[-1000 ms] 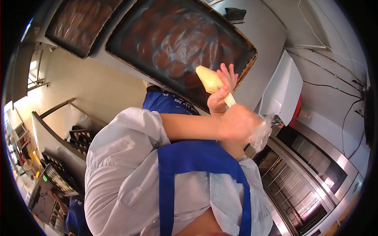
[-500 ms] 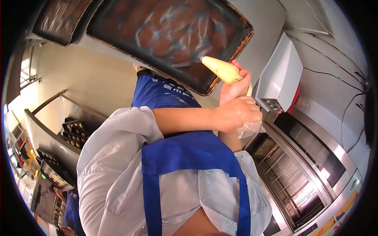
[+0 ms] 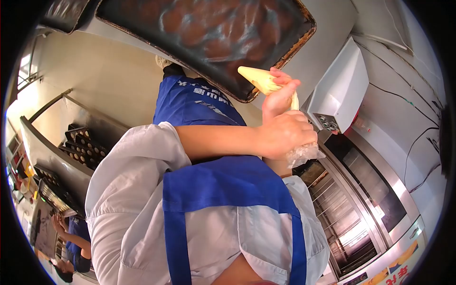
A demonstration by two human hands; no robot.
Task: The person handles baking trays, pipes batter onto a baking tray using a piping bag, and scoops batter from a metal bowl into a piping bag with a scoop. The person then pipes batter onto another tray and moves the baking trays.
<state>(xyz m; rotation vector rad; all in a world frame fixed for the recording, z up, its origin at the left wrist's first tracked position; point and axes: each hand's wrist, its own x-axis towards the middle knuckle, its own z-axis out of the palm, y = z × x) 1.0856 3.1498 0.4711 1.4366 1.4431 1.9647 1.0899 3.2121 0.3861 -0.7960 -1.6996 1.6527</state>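
A piping bag (image 3: 260, 79) filled with pale yellow cream slants up to the left, its tip over the near right corner of a dark baking tray (image 3: 166, 51). My right hand (image 3: 279, 98) wraps round the filled part, thumb and fingers closed about it. Just below, my left hand (image 3: 287, 135) is closed in a fist on the bag's upper end. Crumpled clear plastic (image 3: 305, 156) sticks out under that fist. Brown rounded shapes (image 3: 228, 28) with a shiny, streaked surface lie across the tray. Whether the tip touches anything, I cannot tell.
Part of another dark tray (image 3: 64, 16) shows at upper left. A grey metal box (image 3: 338, 90) stands right of my hands, with a glass-doored oven (image 3: 342, 209) below. Pans with round hollows (image 3: 83, 147) sit at left. Another person (image 3: 76, 242) is at lower left.
The view has shifted slightly. The bag's tip has shifted towards the tray's near edge, and the metal nozzle seen before no longer shows. The other person shows more at lower left.
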